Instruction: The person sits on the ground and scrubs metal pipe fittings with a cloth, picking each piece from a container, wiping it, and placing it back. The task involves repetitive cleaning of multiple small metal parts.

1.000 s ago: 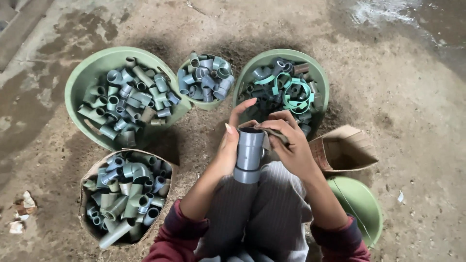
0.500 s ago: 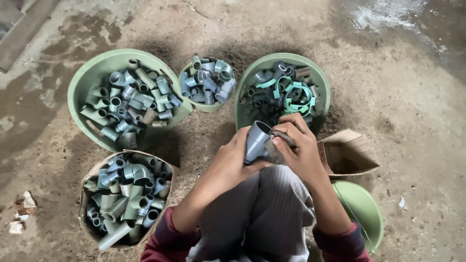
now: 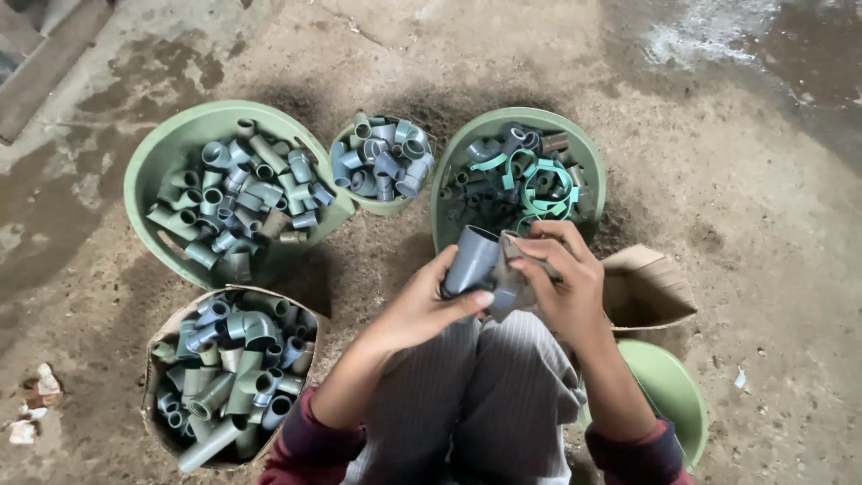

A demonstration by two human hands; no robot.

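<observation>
- Left hand (image 3: 429, 305) – closed around grey pipe fitting (image 3: 473, 260), thumb pressed along its lower side.
- Right hand (image 3: 555, 289) – fingers curled over same fitting from the right; grip firm.
- Fitting held above lap, open end tilted up and away, just in front of green basin with teal rings (image 3: 575, 148).
- Surrounded by large basin of fittings (image 3: 153, 153), small bowl (image 3: 382, 206), cardboard box of fittings (image 3: 166, 328), empty carton (image 3: 646, 287) – all on concrete floor (image 3: 763, 224).

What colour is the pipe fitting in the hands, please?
Grey pipe fitting, seen in the head view.
</observation>
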